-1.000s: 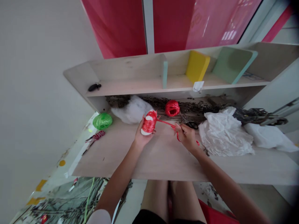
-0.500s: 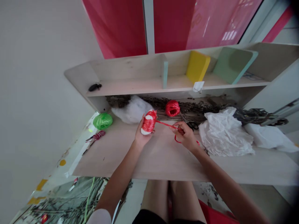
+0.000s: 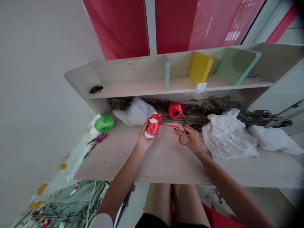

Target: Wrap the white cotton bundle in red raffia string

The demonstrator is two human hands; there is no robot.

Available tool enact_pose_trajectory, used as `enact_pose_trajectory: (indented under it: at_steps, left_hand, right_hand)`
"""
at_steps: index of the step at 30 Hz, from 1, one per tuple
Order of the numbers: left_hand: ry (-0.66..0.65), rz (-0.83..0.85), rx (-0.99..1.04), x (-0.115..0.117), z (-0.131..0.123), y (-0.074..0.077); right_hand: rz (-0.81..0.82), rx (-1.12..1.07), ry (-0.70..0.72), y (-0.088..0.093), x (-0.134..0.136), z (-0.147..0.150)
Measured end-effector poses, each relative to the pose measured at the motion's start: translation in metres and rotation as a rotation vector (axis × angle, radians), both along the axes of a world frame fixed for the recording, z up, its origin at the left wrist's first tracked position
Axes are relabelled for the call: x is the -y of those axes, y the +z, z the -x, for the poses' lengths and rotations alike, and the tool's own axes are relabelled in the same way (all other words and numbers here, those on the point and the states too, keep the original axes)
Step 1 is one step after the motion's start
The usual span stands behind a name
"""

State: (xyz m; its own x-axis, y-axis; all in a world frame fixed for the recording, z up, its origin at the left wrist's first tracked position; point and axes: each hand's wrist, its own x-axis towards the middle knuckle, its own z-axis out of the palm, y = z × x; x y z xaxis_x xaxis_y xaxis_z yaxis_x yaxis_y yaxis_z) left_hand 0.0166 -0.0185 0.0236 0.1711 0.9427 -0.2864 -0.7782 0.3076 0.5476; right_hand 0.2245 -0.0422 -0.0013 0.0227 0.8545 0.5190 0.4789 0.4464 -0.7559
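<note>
Right now we are clamping the spool of red raffia (image 3: 152, 125) in our left hand (image 3: 145, 136), its body wrapped by the fingers, while our right hand (image 3: 191, 139) is pinching the red strand (image 3: 168, 125) closed between thumb and fingers. The spool's long axis is tilting up and away from us, its white end resting toward the left palm. The strand is running sideways from it to the right hand, and a small loop (image 3: 180, 140) is hanging just below the pinch. Against the earlier view, the spool is turning slightly and the strand is sagging a little more. Beyond the hands, a ball of red raffia (image 3: 175, 110) is sitting behind the strand, scissors (image 3: 196, 127) are lying just behind our right hand, and a ball of green raffia (image 3: 104, 123) is resting well off to the left on the pale wooden board (image 3: 166, 161).
</note>
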Motion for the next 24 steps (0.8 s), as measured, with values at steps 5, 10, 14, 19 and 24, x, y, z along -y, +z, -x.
enact_pose_trajectory:
  at_steps: [5, 10, 14, 19, 24]
  left_hand:
    - [0.032, -0.012, -0.012, 0.000, 0.000, 0.001]
    - [0.037, -0.014, 0.009, 0.003, -0.003, 0.009]
    - [0.056, 0.021, 0.039, 0.006, -0.008, 0.016]
    - [0.060, 0.068, -0.010, 0.007, -0.013, 0.013]
    - [0.051, 0.062, -0.004, 0.005, -0.013, 0.010]
  right_hand:
    - [-0.008, 0.100, 0.017, -0.006, -0.003, -0.004]
    - [-0.023, 0.227, -0.039, -0.014, -0.006, -0.009]
    - [-0.056, 0.248, -0.096, -0.011, -0.005, -0.009]
    - [-0.093, 0.159, -0.093, -0.001, 0.000, -0.009]
    - [-0.040, 0.176, -0.090, -0.005, -0.003, -0.010]
